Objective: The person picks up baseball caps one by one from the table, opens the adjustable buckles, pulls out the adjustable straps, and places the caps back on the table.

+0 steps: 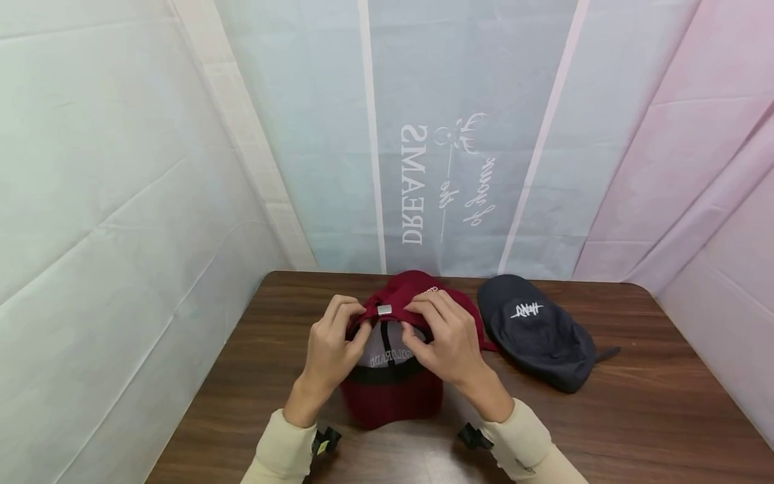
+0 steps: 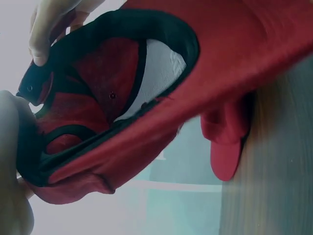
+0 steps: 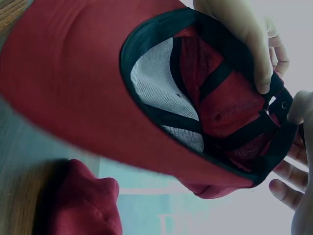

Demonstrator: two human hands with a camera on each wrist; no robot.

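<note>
Both hands hold a dark red baseball cap (image 1: 393,400) by its back strap, brim toward me and inside facing up to the head camera. My left hand (image 1: 335,339) pinches the strap on the left of its silver buckle (image 1: 384,310). On the buckle's right, my right hand (image 1: 447,336) pinches the band between thumb and fingers. Grey mesh with mirrored lettering and black seam tape line the inside. In the right wrist view, a snap (image 3: 284,105) shows on the strap near the fingertips.
Behind the held cap, a second red cap (image 1: 468,306) with pale lettering lies on the brown wooden table (image 1: 653,376), partly hidden by my right hand. To its right rests a dark navy cap (image 1: 538,336) with white lettering. Cloth hangings (image 1: 326,168) enclose the table.
</note>
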